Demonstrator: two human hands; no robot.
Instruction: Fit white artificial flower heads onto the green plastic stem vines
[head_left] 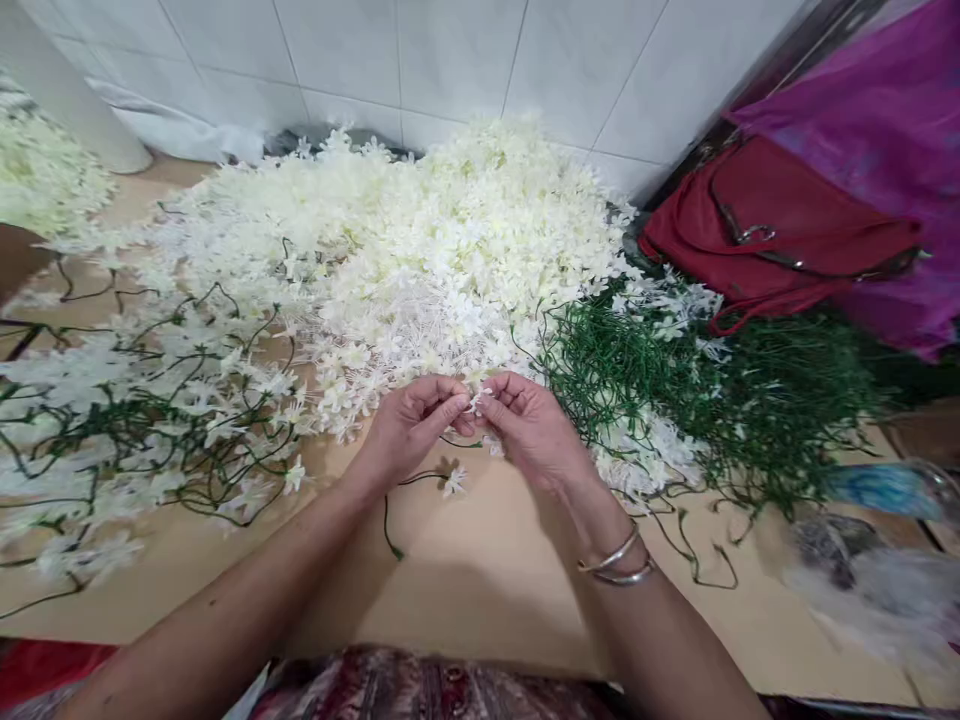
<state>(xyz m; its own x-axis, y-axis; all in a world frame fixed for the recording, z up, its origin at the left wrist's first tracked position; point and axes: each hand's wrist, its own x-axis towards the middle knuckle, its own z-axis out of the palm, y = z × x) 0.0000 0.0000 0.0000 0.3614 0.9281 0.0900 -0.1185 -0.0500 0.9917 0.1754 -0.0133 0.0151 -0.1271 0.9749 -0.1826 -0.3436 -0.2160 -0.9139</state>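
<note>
My left hand (415,425) and my right hand (529,425) meet at the centre of the view, fingertips pinched together over a small white artificial flower (480,400). A thin green stem (409,482) with one white blossom (454,482) hangs below my left hand and trails onto the tan surface. Just beyond my fingers lies a big heap of loose white flowers (442,240). Two metal bangles (619,562) sit on my right wrist.
Finished green stems with white flowers (142,410) spread at the left. A pile of bare green stems (720,390) lies at the right. A dark red handbag (772,230) and purple cloth (892,130) rest at the back right, against a white tiled wall.
</note>
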